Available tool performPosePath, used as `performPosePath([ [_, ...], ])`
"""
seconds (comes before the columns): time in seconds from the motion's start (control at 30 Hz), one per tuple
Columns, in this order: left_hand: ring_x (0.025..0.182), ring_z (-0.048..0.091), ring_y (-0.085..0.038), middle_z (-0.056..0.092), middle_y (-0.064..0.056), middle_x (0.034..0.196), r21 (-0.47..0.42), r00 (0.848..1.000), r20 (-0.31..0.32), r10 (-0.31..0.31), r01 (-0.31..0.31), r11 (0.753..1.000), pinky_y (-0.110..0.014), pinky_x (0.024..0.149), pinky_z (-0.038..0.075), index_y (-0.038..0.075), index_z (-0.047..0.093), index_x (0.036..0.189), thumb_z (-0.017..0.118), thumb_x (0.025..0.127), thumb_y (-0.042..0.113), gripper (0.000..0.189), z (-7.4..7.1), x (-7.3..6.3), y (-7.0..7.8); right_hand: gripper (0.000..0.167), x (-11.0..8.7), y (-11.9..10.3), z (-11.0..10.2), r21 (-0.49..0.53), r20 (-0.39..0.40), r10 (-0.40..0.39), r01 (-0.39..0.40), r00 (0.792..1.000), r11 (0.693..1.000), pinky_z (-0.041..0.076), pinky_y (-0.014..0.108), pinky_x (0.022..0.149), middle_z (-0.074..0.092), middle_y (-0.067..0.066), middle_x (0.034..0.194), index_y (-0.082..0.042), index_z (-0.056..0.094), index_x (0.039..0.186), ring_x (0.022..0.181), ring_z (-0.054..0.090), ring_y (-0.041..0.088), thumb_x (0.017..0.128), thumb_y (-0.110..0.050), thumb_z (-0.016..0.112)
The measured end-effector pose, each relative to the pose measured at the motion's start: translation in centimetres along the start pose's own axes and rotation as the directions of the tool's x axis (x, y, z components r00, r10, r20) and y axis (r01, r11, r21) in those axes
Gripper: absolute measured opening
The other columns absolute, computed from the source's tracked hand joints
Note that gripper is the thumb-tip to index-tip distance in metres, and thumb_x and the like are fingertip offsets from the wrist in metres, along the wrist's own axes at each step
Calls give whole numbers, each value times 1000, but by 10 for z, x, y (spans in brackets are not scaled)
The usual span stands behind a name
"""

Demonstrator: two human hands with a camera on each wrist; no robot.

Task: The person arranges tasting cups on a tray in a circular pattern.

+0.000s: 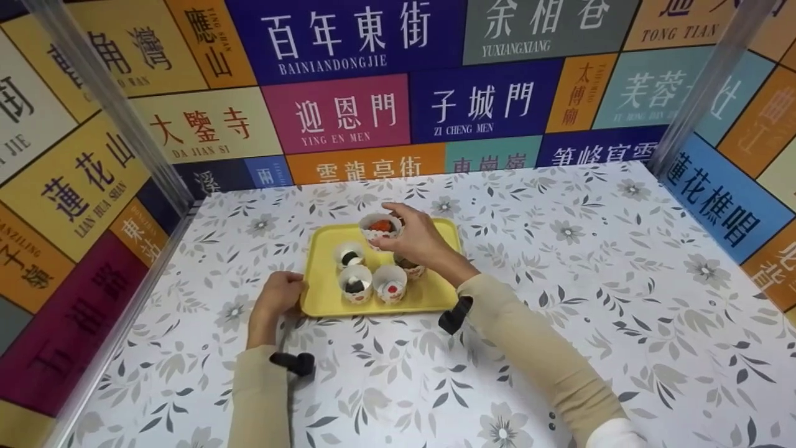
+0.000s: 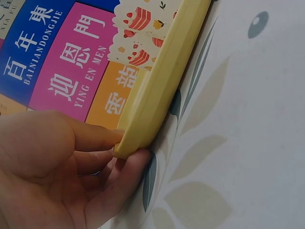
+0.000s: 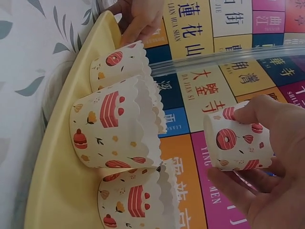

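In the head view my left hand (image 1: 277, 298) pinches the left edge of a yellow tray (image 1: 322, 249). The left wrist view shows the thumb above the rim and fingers beneath it. My right hand (image 1: 424, 239) grips a paper baking cup (image 3: 240, 143), raised above the tray's far part, with something orange-red inside. On the tray stand a cup with a black piece (image 1: 349, 255), another with dark contents (image 1: 356, 286) and one with a small red item (image 1: 390, 285). A further cup (image 1: 411, 269) is partly hidden by my right hand. The cups carry cake and donut prints.
The tray lies on a table (image 1: 559, 311) covered in a floral print. Behind and at the sides stand walls of coloured sign panels (image 1: 348, 112). Clear upright posts (image 1: 703, 81) mark the back corners. Dark straps (image 1: 457, 314) sit at both wrists.
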State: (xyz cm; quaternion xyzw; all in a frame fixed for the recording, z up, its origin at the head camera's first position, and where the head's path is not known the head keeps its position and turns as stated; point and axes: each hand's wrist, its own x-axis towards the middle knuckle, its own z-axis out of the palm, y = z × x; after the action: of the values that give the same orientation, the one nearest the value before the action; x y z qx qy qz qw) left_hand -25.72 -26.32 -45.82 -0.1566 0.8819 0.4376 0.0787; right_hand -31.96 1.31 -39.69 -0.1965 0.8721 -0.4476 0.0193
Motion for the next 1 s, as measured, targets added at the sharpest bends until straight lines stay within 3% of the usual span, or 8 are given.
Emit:
performPosePath([
  [0.27, 84, 65, -18, 62, -27, 128, -9, 1000, 14, -15, 15, 1000, -25, 67, 54, -9, 56, 134, 49, 98, 12, 42, 0, 1, 2, 71, 16, -10, 7, -17, 47, 17, -16, 999, 1000, 44, 44, 111, 52, 8, 147, -16, 50, 146, 132, 52, 27, 85, -35, 80],
  [0.4, 80, 65, -16, 62, -28, 126, -26, 1000, 15, -9, 9, 1000, -25, 65, 55, -9, 57, 132, 49, 97, 11, 41, 0, 0, 2, 70, 23, -13, 12, 8, 65, 50, -51, 997, 999, 42, 43, 112, 50, 9, 147, -12, 50, 146, 134, 49, 27, 86, -35, 78],
  [0.6, 80, 65, -17, 62, -27, 127, -14, 1000, 9, -22, 22, 1000, -26, 64, 55, -9, 57, 133, 49, 97, 12, 41, 0, 0, -1, 64, 32, -16, 22, -6, 74, 60, -60, 995, 998, 47, 40, 105, 53, 10, 136, -10, 54, 141, 120, 53, 25, 87, -35, 77],
  [0.83, 105, 66, -31, 61, -29, 131, 36, 1000, -13, 26, -26, 999, -34, 85, 55, -10, 58, 131, 50, 98, 11, 41, 1, 1, -1, 44, 42, -14, 32, -42, 47, 33, -31, 998, 999, 50, 37, 95, 55, 12, 121, -8, 62, 121, 107, 56, 25, 88, -32, 76],
  [1.0, 106, 66, -31, 61, -29, 131, 48, 999, -28, 34, -32, 998, -37, 88, 55, -10, 59, 131, 49, 97, 11, 41, 0, 0, -1, 43, 48, -13, 44, -36, 17, 45, -44, 999, 998, 52, 35, 98, 55, 12, 122, -7, 58, 120, 110, 57, 24, 88, -32, 76],
])
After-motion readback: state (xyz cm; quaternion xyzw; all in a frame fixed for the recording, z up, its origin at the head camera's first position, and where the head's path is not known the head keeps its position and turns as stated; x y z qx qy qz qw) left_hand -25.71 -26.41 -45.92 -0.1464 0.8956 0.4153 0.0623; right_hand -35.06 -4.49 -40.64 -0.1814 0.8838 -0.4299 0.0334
